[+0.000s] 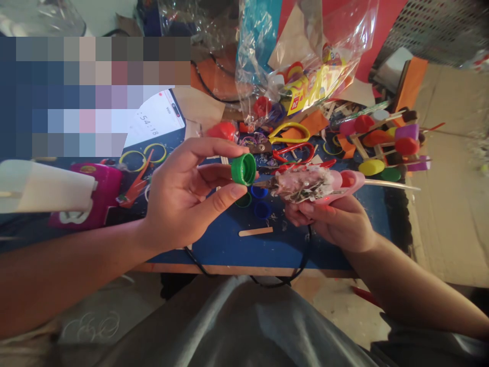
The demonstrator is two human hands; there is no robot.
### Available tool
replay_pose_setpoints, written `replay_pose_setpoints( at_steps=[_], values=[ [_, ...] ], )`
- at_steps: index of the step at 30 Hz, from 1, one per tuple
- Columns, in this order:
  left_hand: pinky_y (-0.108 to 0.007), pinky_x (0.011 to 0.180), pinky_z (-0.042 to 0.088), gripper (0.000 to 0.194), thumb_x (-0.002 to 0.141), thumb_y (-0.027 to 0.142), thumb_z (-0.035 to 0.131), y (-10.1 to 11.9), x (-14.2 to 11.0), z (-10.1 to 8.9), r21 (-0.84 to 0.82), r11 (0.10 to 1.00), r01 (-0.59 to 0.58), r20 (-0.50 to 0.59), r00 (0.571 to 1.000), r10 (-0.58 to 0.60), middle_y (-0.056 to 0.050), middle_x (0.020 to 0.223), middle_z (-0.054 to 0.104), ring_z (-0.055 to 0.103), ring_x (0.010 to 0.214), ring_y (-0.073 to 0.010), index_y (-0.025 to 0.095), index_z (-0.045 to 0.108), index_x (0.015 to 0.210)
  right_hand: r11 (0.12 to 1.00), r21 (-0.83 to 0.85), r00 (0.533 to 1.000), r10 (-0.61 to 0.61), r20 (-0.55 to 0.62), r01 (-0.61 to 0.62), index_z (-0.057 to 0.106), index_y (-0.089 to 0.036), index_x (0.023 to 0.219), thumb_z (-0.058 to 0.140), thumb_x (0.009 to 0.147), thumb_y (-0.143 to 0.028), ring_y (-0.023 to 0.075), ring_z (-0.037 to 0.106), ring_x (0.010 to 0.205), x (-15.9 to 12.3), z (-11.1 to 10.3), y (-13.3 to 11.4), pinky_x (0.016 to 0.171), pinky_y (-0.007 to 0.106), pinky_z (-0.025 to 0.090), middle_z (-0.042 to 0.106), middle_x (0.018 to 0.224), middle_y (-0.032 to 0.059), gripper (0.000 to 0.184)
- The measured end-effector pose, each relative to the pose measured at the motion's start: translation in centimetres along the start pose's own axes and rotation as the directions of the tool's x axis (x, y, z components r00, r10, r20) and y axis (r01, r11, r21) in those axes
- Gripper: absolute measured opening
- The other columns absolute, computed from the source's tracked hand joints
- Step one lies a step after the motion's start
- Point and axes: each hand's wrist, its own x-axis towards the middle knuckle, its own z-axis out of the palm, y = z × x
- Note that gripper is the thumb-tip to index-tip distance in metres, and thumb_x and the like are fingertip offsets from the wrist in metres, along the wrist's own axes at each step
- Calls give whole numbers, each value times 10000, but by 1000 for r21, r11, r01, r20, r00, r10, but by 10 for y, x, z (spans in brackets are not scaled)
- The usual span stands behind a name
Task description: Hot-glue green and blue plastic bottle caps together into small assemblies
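Between thumb and fingers, my left hand pinches a green bottle cap, its hollow side turned toward the right. My right hand is wrapped round the handle of a pink hot glue gun caked with glue and fluff. The gun's nozzle points left and is at the cap's lower rim; whether they touch I cannot tell. A clear glue stick juts from its back end. Below lie blue caps, another green cap and a flat wooden stick on the blue tabletop.
Yellow-handled scissors and red-handled scissors lie behind the glue gun. Caps and sticks joined together stand at the right. A phone and a magenta tape dispenser are at the left. A black cord loops over the table's front edge.
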Motion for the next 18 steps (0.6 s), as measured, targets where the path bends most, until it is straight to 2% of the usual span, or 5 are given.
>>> replay_pose_setpoints(
  at_steps=[5,10,14,18],
  values=[
    [-291,823,819,410,999,314,1001,-2,-1,1,-21,1000,-24,1,1000,24,-60,1347,864,905,991,-195,337,841,1375,1000,18,1000,16,-15,-16,812,-209,757,1114,807,-613,136,568,598,1,4,-4,560,304,476,702,695,10,508],
    [-322,792,807,388,1000,391,1010,-4,-1,1,4,1000,-29,-5,1000,29,-69,1317,868,895,994,-215,322,830,1337,1000,11,1000,-3,12,3,745,-220,716,1100,826,-617,145,531,599,2,6,-7,571,335,500,651,681,-4,544],
    [-335,796,798,398,991,462,1020,-3,0,1,20,1000,3,-4,1000,-3,-73,1313,863,889,997,-219,322,822,1307,999,-3,999,-34,10,34,763,-219,731,1086,851,-596,146,524,605,3,5,-5,557,325,498,640,673,-6,511],
    [-321,780,796,359,1014,408,991,-1,1,0,34,999,-20,9,1000,20,-66,1298,877,890,1010,-218,333,828,1325,999,-14,999,-33,-13,33,777,-211,743,1086,841,-625,138,508,599,2,4,-3,549,312,476,617,662,-10,525]
  ],
)
